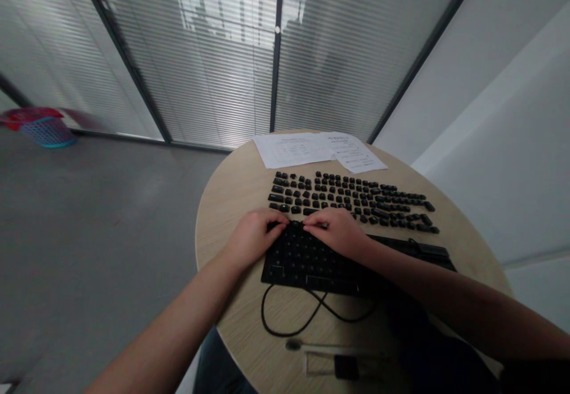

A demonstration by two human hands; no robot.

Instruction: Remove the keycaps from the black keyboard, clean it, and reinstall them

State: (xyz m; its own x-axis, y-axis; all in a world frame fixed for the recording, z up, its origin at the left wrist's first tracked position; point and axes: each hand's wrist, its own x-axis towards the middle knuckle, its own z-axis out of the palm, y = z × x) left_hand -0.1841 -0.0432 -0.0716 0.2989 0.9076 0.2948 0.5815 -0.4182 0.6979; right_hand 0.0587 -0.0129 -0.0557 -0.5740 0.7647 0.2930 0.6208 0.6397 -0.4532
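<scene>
A black keyboard (303, 257) with its keycaps off lies on the round table. At its upper left edge my left hand (258, 230) is closed, thumb and fingertips pinched together at the corner. My right hand (336, 230) pinches just to the right, over the keyboard's top edge. Whatever sits between the fingertips of either hand is too small and dark to name. Beyond the hands, loose black keycaps (325, 196) are laid out in rows. A black cable (285, 334) loops out on the near side of the keyboard.
Printed sheets (294, 149) lie at the far side of the wooden table (222, 204). Near the front edge are a brush-like tool (294, 344) and a small dark object (346, 368). A red and blue basket (47, 129) stands on the floor by the glass partition.
</scene>
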